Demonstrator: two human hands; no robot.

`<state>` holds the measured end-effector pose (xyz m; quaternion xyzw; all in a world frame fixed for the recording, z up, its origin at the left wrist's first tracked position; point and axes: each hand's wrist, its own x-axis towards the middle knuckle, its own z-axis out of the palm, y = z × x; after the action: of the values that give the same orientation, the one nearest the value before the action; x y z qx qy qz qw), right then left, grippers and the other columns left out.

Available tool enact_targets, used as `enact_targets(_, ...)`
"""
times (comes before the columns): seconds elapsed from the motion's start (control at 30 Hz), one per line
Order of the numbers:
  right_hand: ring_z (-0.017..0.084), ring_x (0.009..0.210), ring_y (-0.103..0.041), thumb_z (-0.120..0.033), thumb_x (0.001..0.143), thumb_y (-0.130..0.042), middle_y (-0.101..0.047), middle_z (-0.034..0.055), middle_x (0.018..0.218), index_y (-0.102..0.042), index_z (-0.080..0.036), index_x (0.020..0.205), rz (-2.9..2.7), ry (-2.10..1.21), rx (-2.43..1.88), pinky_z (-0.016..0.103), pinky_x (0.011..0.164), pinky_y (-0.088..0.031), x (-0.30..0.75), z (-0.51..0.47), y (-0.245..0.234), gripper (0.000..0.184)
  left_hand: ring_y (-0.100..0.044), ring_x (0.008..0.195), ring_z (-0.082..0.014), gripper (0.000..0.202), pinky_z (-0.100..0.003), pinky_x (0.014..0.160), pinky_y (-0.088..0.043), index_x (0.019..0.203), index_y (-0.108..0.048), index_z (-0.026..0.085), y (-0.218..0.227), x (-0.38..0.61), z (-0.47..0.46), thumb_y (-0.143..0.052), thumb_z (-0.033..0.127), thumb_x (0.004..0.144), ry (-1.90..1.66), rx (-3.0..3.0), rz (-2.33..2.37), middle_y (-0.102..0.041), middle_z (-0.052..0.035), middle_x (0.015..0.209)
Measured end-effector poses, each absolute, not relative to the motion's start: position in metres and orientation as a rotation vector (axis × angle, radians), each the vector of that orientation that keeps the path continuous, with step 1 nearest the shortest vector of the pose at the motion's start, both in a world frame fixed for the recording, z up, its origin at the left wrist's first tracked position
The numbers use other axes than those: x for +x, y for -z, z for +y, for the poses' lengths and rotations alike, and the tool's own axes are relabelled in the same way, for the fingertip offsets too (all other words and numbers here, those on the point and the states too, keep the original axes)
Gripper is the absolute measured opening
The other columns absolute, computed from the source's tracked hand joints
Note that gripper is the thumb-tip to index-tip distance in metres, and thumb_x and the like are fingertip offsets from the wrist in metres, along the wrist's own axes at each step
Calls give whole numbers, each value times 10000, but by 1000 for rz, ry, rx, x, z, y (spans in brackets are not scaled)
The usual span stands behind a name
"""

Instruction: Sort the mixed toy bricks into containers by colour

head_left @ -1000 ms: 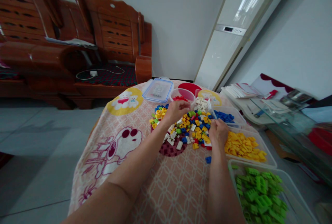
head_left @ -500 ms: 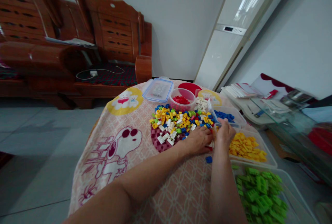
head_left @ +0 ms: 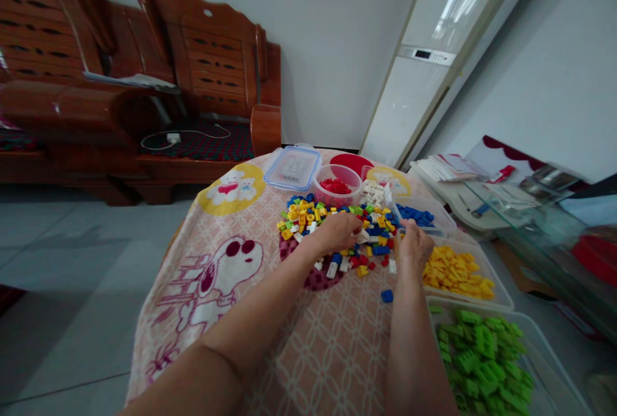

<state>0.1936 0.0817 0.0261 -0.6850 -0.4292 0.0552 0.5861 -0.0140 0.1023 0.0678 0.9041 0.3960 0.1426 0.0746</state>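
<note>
Over the mixed pile of toy building bricks, my left hand is bent with its fingers curled down among the pieces. What sits under those fingertips is hidden. My right hand is closed in a pinch at the pile's right edge, beside the tub of blue bricks and the tub of yellow bricks. Anything in that pinch is too small to make out. A single blue brick lies apart on the cloth, left of my right forearm.
Green bricks fill a clear tub at the near right. Behind the pile stand a round tub of red bricks, some white bricks and a blue-rimmed lid. A patterned cloth covers the round table.
My left hand has moved left and away from my right hand, back over the middle of the pile, uncovering bricks at its near right. My right hand has barely moved.
</note>
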Motion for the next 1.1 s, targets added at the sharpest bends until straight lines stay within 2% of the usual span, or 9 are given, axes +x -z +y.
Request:
enact_targets(0.27,267,883,-673,-447,853,-448,-760,128,881,-777,-154,856,-1029,-112,-1601,351,849,-465,193,80,-27,440,-640,743,-180,123,-249,625,-405,801,-721,160,-82,-47,117,-634,187,718,-457,2597,1201,-722,-44,811)
enact_targets(0.4,269,885,-667,-448,845,-452,-760,122,887,-774,-162,846,-1045,-100,-1613,358,851,-462,195,82,-25,431,-625,695,-167,115,-243,607,-385,758,-725,150,-89,-62,119,-636,141,685,-410,2526,1297,-711,-35,748)
enact_targets(0.67,272,905,-665,-434,833,-457,-761,114,888,-777,-168,843,-1069,-106,-1636,351,847,-453,194,80,-30,416,-651,736,-154,326,-219,644,-437,895,-771,172,-89,-86,125,-587,48,655,-404,2373,1366,-758,-18,860)
enact_targets(0.9,268,899,-669,-432,836,-460,-760,110,886,-774,-163,848,-1071,-109,-1634,343,834,-453,193,79,-29,414,-658,743,-158,261,-227,671,-465,909,-768,146,-100,-67,115,-603,87,715,-606,2409,1321,-754,-41,838)
enact_targets(1.1,261,893,-665,-445,838,-456,-761,104,889,-772,-173,846,-1099,-88,-1628,337,835,-458,193,78,-30,417,-687,869,-209,227,-272,758,-508,940,-781,200,-90,-15,91,-649,163,759,-406,2639,1023,-760,-63,932)
